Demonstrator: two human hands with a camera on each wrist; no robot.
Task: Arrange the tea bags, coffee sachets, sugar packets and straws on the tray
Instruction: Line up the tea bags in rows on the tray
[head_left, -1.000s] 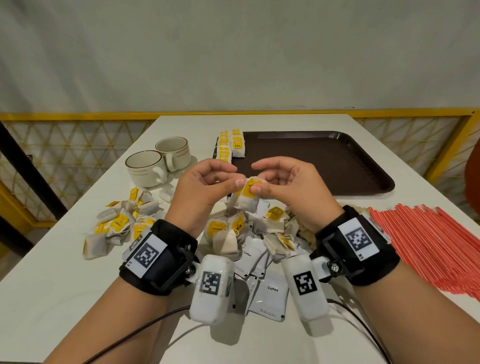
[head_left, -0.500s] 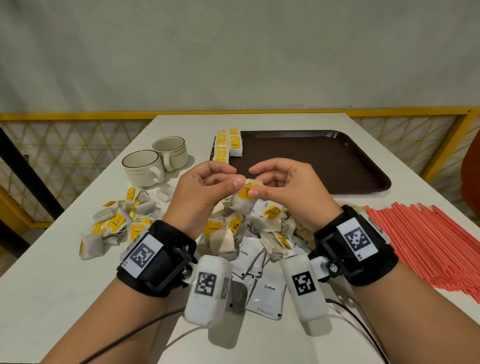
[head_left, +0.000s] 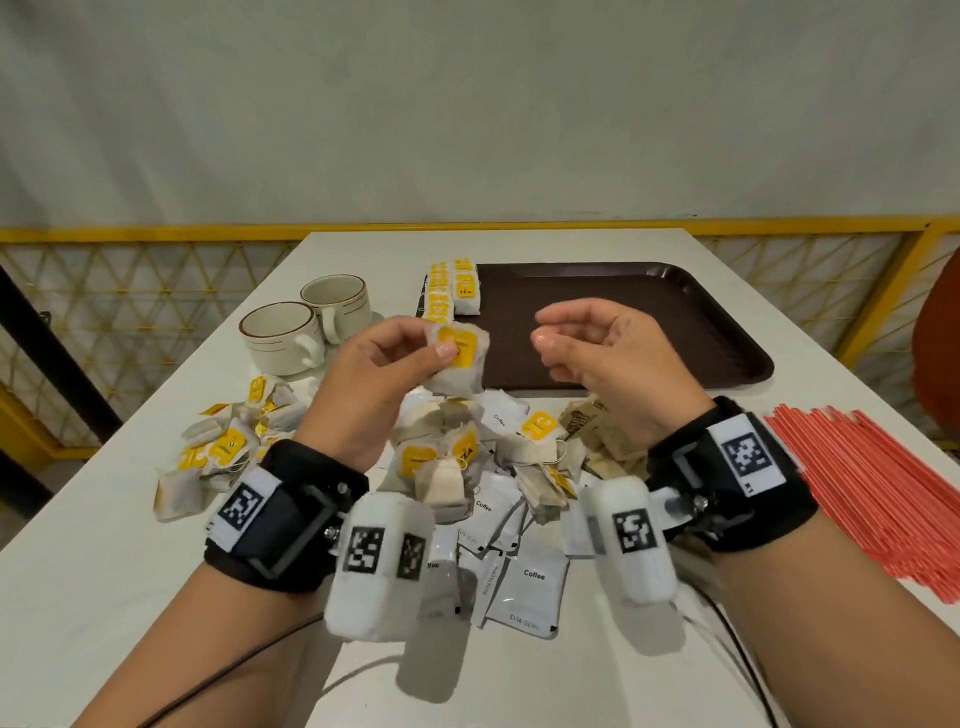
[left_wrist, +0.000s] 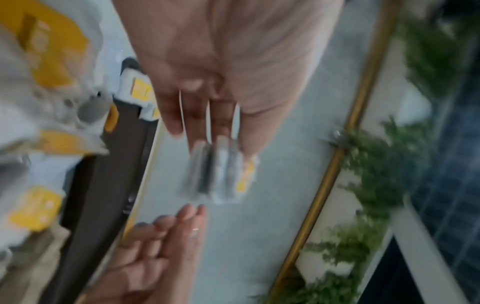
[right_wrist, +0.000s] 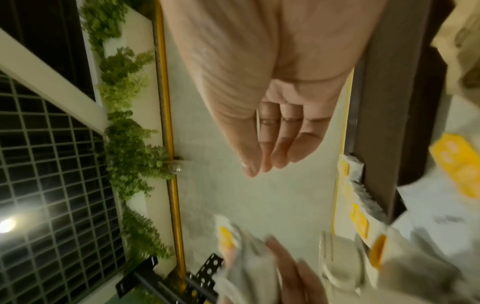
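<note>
the left hand (head_left: 384, 374) pinches one yellow-tagged tea bag (head_left: 460, 358) between thumb and fingers, raised above the loose pile, probably to carry it to the row of tea bags (head_left: 451, 288) standing at the brown tray (head_left: 675, 291)'s left edge. the right hand (head_left: 602, 353) hovers just beside it over the tray, fingers loosely curled and holding nothing.

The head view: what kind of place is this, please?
Probably a café or canteen refreshment station. On a white table lie a brown serving tray, two ceramic cups, loose coffee sachets and red straws. A yellow mesh railing surrounds it.
</note>
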